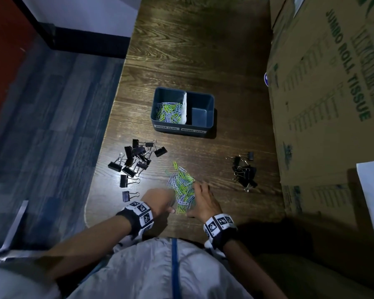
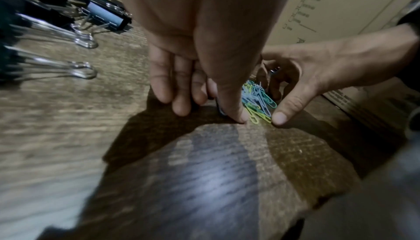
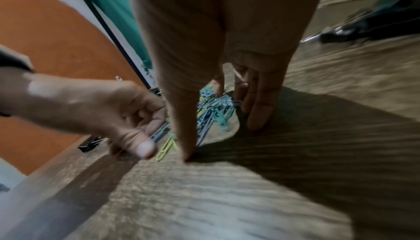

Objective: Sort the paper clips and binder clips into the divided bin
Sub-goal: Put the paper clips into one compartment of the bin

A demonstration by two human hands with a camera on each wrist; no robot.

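Fingers of both my hands are down on the dark wood-grain bench (image 1: 181,50), bracketing the loose heap of green, blue and white wire paper clips (image 1: 181,186) from either side. My left hand (image 1: 160,201) sits on the heap's left edge with its fingers (image 2: 179,100) fairly straight, tips on the wood, and the thumb pressed down beside a dark clip; whether that clip is actually pinched I cannot tell. My right hand (image 1: 205,201) is cupped on the heap's right edge, fingers (image 3: 256,111) loosely bent around the clips and thumb planted at the near end, yet nothing is lifted, so I read it as corralling and not gripping. The relation that matters: the heap lies directly between the two palms, its long axis running away from me toward the dark blue divided plastic bin (image 1: 203,100), which stands farther out on the bench, well apart from the hands. Its left compartment, labelled for paper clips, already holds a layer of coloured clips; the right compartment looks bare. Both hands are about equally near the heap, so I judge a two-handed scoop inward and then forward is what comes next. Large black binder clips (image 1: 136,160) lie scattered to the left, and a smaller black cluster (image 1: 244,171) to the right, all untouched.
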